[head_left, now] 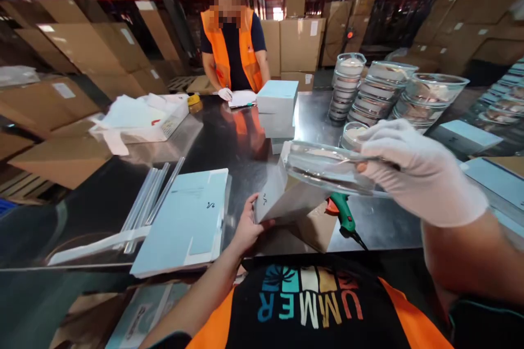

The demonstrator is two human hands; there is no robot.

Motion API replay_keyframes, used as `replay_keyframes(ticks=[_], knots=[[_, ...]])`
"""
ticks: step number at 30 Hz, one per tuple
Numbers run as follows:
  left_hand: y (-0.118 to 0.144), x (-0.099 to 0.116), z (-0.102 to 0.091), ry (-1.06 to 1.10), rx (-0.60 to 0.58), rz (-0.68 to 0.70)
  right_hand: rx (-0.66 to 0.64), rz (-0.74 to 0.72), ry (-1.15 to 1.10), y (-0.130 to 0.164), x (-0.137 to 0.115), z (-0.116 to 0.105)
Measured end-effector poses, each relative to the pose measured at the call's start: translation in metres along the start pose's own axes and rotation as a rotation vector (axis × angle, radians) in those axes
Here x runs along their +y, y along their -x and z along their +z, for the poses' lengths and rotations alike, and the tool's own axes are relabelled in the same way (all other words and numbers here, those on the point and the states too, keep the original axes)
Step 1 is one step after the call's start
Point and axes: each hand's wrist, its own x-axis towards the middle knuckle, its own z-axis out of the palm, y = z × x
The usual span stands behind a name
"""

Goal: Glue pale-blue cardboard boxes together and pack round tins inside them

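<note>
My bare left hand (pixel 249 226) grips the lower left end of a white cardboard box (pixel 272 196), which is tilted and has a handwritten mark on it. In a white glove, my right hand (pixel 413 169) is closed on the rim of a clear round glass dish (pixel 323 166). The dish is tipped on its side over the box and hides part of it. A green hot glue gun (pixel 347 218) lies just right of the box, above a piece of brown cardboard (pixel 315 229).
Flat light-blue box blanks (pixel 184 218) and clear glue sticks (pixel 149 196) lie left. Stacked boxes (pixel 278 109) stand ahead, near a co-worker (pixel 233 49). Glass container stacks (pixel 380 90) rise at right. A white basket (pixel 143 120) of papers sits far left on the metal table (pixel 221 139).
</note>
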Motion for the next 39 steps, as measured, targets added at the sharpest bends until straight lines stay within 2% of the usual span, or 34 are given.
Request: replay_keyframes(ticks=[1, 3, 5, 6, 8, 10, 13, 15, 16, 18, 20, 23, 25, 28, 31, 33, 35, 37, 39], knots=[[0.000, -0.003, 0.000, 0.024, -0.001, -0.011, -0.013, 0.009, 0.004, -0.001, -0.004, 0.003], [0.000, -0.008, -0.002, 0.078, 0.012, -0.017, 0.062, 0.095, -0.071, 0.001, -0.008, 0.001], [0.001, -0.010, -0.005, 0.113, 0.031, -0.005, 0.170, 0.177, -0.182, 0.003, -0.007, -0.012], [0.001, -0.012, -0.006, 0.119, 0.033, 0.002, 0.182, 0.192, -0.233, 0.003, -0.006, -0.019], [0.001, -0.014, -0.006, 0.121, -0.002, 0.014, 0.067, 0.168, -0.300, -0.001, -0.002, -0.027], [0.000, -0.018, -0.004, 0.133, -0.073, 0.019, -0.102, 0.067, -0.292, -0.009, 0.000, -0.020], [-0.002, -0.024, 0.003, 0.109, -0.153, 0.019, -0.287, -0.071, -0.123, -0.015, -0.002, 0.016], [-0.004, -0.027, 0.004, -0.013, -0.150, 0.031, -0.290, -0.033, -0.082, -0.003, -0.004, 0.042], [-0.004, -0.028, 0.004, -0.088, -0.140, 0.048, -0.250, 0.034, -0.120, 0.009, -0.005, 0.052], [-0.003, -0.028, 0.001, -0.189, -0.121, 0.105, -0.079, 0.229, -0.271, 0.042, -0.006, 0.067], [0.001, -0.024, -0.002, -0.183, -0.119, 0.178, 0.039, 0.422, -0.405, 0.078, -0.005, 0.082], [0.006, -0.007, -0.001, -0.149, -0.067, 0.337, -0.029, 0.573, -0.499, 0.115, -0.008, 0.113], [0.007, 0.009, 0.005, -0.197, -0.046, 0.476, -0.018, 0.679, -0.574, 0.119, -0.014, 0.137], [0.006, 0.029, 0.019, -0.244, -0.027, 0.606, 0.087, 0.871, -0.639, 0.102, -0.022, 0.169], [0.005, 0.028, 0.025, -0.149, 0.133, 0.673, 0.188, 0.947, -0.559, 0.086, -0.023, 0.185], [0.004, 0.020, 0.019, -0.170, 0.101, 0.719, 0.272, 0.927, -0.498, 0.085, -0.016, 0.184], [0.003, 0.011, 0.009, -0.297, -0.021, 0.730, 0.259, 0.878, -0.458, 0.090, -0.003, 0.170], [0.001, 0.007, 0.000, -0.416, -0.057, 0.712, 0.113, 0.843, -0.323, 0.099, 0.018, 0.149], [-0.001, 0.008, -0.005, -0.447, 0.017, 0.703, -0.143, 0.925, -0.058, 0.111, 0.040, 0.128]])
